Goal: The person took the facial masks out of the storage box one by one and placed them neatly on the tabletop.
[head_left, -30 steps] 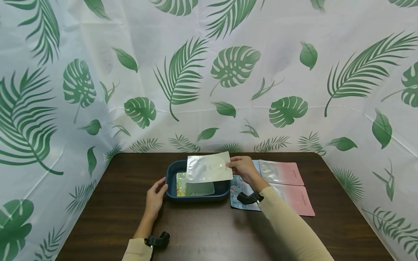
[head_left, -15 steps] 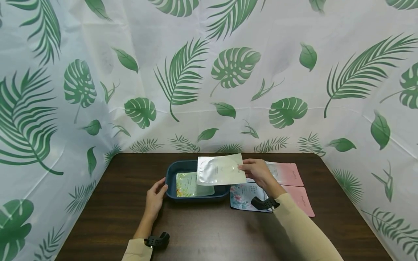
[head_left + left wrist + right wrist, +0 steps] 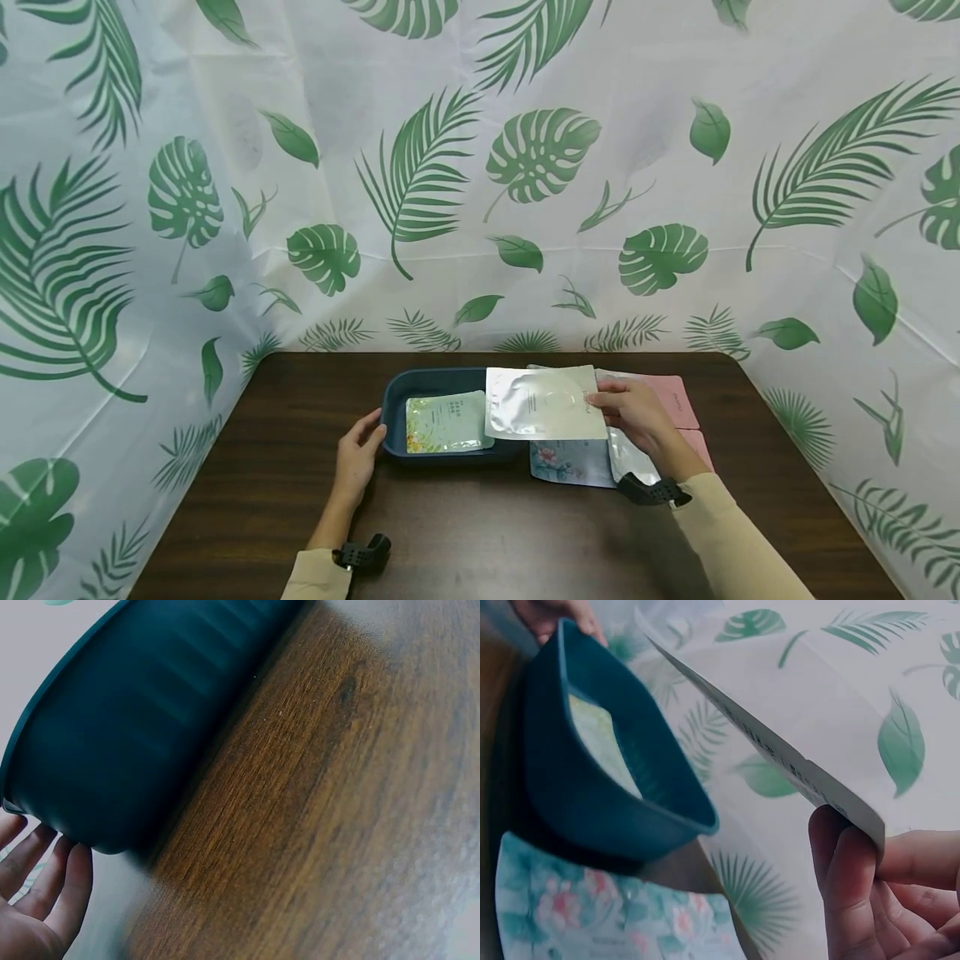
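My right hand (image 3: pixel 639 417) pinches a pale silvery-cream foil sheet-mask packet (image 3: pixel 543 404) by its right end, thumb on top. Tilted edge-on in the right wrist view, the packet (image 3: pixel 769 746) sits between thumb and fingers (image 3: pixel 853 889). It overlaps the right end of a dark blue bin (image 3: pixel 395 400) and part of the packets beyond. A green floral packet (image 3: pixel 446 422) lies inside the bin. At the bin's left end rests my left hand (image 3: pixel 356 458), its fairly straight fingers (image 3: pixel 75 889) touching the outer wall.
Right of the bin lie a blue floral packet (image 3: pixel 572 467) and pink-and-silver packets (image 3: pixel 666 390), partly covered by the right hand and held packet. A leaf-print sheet (image 3: pixel 555 275) rises behind the dark wooden table (image 3: pixel 465 533).
My right hand has carried the cream packet rightward from over the bin toward the packets beside it, uncovering the green packet. The left hand stays at the bin's end.
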Action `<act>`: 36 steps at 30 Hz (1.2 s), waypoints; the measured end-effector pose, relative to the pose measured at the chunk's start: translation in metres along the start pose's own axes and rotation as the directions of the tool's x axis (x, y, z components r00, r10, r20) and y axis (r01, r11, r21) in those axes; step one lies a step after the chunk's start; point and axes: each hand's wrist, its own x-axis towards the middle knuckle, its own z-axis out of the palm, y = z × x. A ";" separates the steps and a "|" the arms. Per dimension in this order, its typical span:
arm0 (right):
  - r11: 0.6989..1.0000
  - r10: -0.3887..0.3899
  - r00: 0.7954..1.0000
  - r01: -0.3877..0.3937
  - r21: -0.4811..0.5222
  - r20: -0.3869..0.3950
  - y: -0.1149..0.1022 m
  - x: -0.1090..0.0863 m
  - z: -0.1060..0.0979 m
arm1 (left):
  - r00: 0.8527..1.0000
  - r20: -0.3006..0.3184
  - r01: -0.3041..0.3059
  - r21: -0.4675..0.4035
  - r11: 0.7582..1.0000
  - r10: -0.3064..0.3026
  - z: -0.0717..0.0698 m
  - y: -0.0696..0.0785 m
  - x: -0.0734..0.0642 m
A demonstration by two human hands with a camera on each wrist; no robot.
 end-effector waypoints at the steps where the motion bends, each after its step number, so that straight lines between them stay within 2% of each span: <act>1: 1.000 0.006 1.000 -0.006 -0.003 0.002 0.002 -0.003 -0.003 | 1.000 -0.004 0.001 0.003 1.000 -0.001 0.000 -0.001 0.000; 9: 0.997 0.078 0.997 -0.078 0.025 -0.014 0.021 -0.027 -0.024 | 1.000 -0.010 -0.011 -0.008 1.000 0.011 0.001 -0.001 0.000; 20: 0.994 0.095 0.995 -0.094 0.046 -0.020 0.054 -0.053 -0.039 | 1.000 -0.002 -0.022 -0.007 1.000 0.022 0.001 0.006 0.000; 29: 0.991 0.133 0.990 -0.135 -0.025 -0.048 0.081 -0.066 -0.036 | 1.000 0.001 -0.021 -0.005 1.000 0.021 -0.001 0.000 0.001; 36: 0.988 0.152 0.988 -0.152 -0.019 -0.034 0.101 -0.074 -0.032 | 1.000 -0.007 -0.021 0.009 1.000 0.021 -0.001 -0.003 0.001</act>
